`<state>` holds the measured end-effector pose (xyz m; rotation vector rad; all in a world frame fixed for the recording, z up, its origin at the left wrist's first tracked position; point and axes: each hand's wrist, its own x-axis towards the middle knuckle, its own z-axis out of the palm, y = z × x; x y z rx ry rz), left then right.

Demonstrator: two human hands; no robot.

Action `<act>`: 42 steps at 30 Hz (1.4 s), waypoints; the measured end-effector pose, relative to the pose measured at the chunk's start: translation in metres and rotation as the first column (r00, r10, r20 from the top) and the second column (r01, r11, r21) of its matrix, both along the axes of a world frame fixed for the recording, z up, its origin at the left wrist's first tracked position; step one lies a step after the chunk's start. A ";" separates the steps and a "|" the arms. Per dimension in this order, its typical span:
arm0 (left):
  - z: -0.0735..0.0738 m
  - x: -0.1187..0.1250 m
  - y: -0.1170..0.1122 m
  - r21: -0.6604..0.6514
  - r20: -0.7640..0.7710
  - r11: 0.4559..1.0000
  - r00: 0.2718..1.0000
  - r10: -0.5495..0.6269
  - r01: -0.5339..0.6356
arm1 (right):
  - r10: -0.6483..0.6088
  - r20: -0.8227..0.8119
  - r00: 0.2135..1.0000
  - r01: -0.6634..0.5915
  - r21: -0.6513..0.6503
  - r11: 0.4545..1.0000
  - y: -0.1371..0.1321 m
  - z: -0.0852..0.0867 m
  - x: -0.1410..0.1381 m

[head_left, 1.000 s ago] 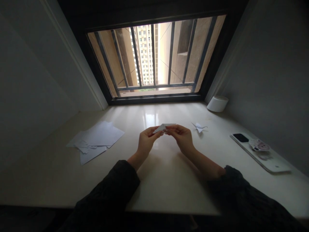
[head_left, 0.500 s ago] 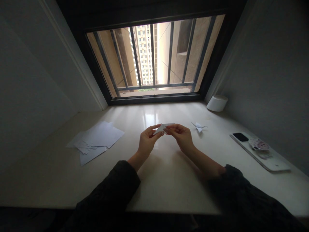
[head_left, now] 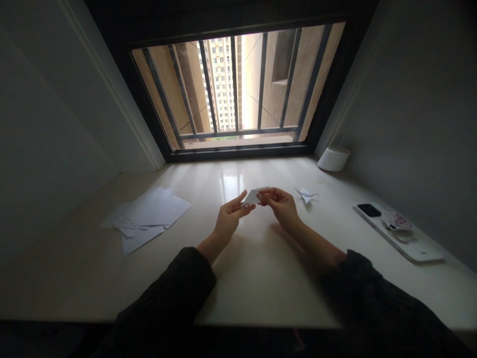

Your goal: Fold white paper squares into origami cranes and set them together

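Above the middle of the sill, a small white folded paper (head_left: 252, 198) is held up between my two hands. My left hand (head_left: 228, 218) has it at its left end, with the thumb raised and the fingers under the lower edge. The thumb and fingertips of my right hand (head_left: 281, 206) pinch its right side. Fingers cover part of the paper, so its exact folds cannot be made out. A finished white paper crane (head_left: 306, 195) stands on the sill just beyond my right hand.
White paper sheets and smaller pieces (head_left: 152, 211) lie in a loose pile at left. To the right are a phone (head_left: 417, 246) with a cartoon grip and a white cylindrical object (head_left: 333, 159) by the wall. A barred window (head_left: 238, 154) closes off the back.
My left thumb has lifted away from the fingers, and the folded paper has tilted to show more of its face. My right hand still pinches it, shifted slightly. The crane stays put.
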<state>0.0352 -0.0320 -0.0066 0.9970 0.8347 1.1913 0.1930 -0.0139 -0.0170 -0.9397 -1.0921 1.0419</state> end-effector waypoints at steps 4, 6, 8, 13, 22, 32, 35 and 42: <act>0.002 -0.002 -0.002 -0.067 0.009 0.998 1.000 -0.022 0.022 | 0.042 0.002 0.999 -0.042 0.006 0.999 0.003 -0.001 0.004; 0.003 -0.002 -0.001 -0.076 0.013 0.997 1.000 -0.026 0.027 | 0.051 -0.005 0.999 -0.051 0.014 0.999 0.003 -0.002 0.004; 0.002 -0.002 -0.001 -0.078 0.017 0.996 0.999 -0.031 0.032 | 0.036 -0.003 0.999 -0.036 0.022 0.999 0.003 -0.003 0.003; 0.002 -0.001 0.000 -0.085 0.035 0.996 0.999 -0.029 0.032 | -0.012 0.009 1.000 0.012 0.052 0.999 0.001 -0.004 -0.001; 0.004 -0.005 0.002 -0.038 0.028 0.999 1.000 -0.015 0.016 | 0.027 -0.050 0.998 -0.026 0.021 0.999 -0.006 0.005 -0.006; 0.006 -0.001 0.001 -0.057 0.044 0.995 0.996 -0.077 0.079 | -0.023 -0.137 0.990 0.023 -0.003 1.000 -0.002 -0.004 -0.007; 0.007 -0.001 0.000 -0.029 0.019 0.995 0.995 -0.094 0.094 | -0.051 -0.098 0.994 0.054 0.020 0.998 -0.003 -0.004 -0.008; 0.003 -0.004 0.003 0.018 -0.140 0.969 0.960 -0.241 0.246 | -0.181 0.090 0.979 0.162 0.185 0.969 0.000 -0.004 -0.002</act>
